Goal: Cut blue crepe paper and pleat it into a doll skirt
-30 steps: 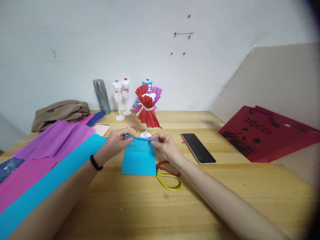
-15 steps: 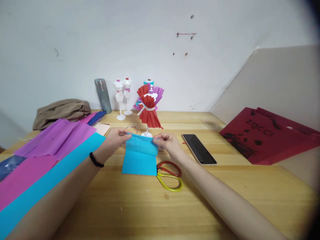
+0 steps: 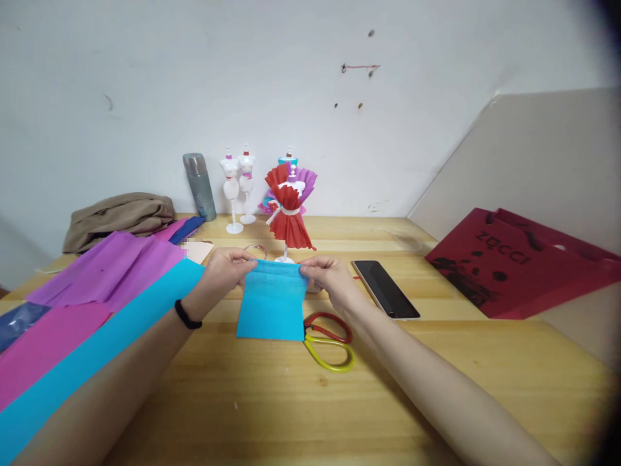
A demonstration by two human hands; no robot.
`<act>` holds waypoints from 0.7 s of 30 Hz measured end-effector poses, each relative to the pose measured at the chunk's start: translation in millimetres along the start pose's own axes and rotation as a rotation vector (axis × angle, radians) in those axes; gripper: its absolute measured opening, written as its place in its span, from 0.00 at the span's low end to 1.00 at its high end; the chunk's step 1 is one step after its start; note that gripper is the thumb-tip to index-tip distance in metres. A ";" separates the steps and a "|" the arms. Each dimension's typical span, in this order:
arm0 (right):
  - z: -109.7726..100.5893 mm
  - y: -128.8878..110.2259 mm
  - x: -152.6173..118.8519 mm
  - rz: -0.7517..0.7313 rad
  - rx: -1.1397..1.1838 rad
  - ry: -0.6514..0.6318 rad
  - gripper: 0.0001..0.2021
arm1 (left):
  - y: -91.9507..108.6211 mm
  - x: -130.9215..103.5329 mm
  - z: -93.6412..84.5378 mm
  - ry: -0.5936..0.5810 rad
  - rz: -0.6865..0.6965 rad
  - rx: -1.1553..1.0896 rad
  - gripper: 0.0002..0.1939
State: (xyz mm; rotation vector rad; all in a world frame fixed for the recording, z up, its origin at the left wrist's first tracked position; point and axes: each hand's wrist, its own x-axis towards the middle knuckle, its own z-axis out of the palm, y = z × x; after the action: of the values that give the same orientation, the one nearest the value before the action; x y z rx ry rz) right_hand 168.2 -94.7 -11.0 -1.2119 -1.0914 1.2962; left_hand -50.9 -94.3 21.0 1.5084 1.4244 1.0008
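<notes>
A blue sheet of crepe paper (image 3: 270,310) lies on the table before me, its far edge folded into a narrow band. My left hand (image 3: 228,272) pinches the left end of that band. At the right end, my right hand (image 3: 327,275) pinches the same band between thumb and fingers. Scissors (image 3: 334,340) with one red and one yellow handle rest beside the sheet, their blades hidden under it. Just beyond the paper stands a small mannequin (image 3: 291,207) in a red and purple pleated paper dress.
White mannequins (image 3: 231,188) and a flask (image 3: 200,188) stand at the back. Purple paper (image 3: 111,268), a long blue strip (image 3: 121,323) and brown cloth (image 3: 119,217) lie on the left. On the right are a phone (image 3: 385,289) and a red paper bag (image 3: 514,265).
The folded flap of the blue paper has become narrower, with its lower edge drawn up toward the band. Both hands keep their pinch and have barely shifted.
</notes>
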 end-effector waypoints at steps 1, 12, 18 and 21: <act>-0.4 -0.2 -0.1 0.011 0.032 -0.005 0.10 | 2.7 -2.2 0.2 -0.019 -0.028 -0.008 0.07; -3.0 -3.3 -2.9 0.143 0.193 -0.076 0.09 | 6.6 -2.4 -0.6 -0.085 -0.185 -0.276 0.09; -2.3 -3.1 -0.8 0.236 0.284 -0.065 0.05 | 1.6 -0.6 -2.4 -0.138 -0.217 -0.404 0.09; -1.9 -0.2 0.4 0.247 0.305 -0.064 0.05 | -2.0 1.6 -1.1 -0.113 -0.221 -0.434 0.07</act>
State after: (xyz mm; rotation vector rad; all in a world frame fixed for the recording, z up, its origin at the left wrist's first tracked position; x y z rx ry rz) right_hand 170.1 -94.4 -11.1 -1.1029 -0.7678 1.6337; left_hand -52.5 -92.5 19.5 1.0504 1.1714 0.9933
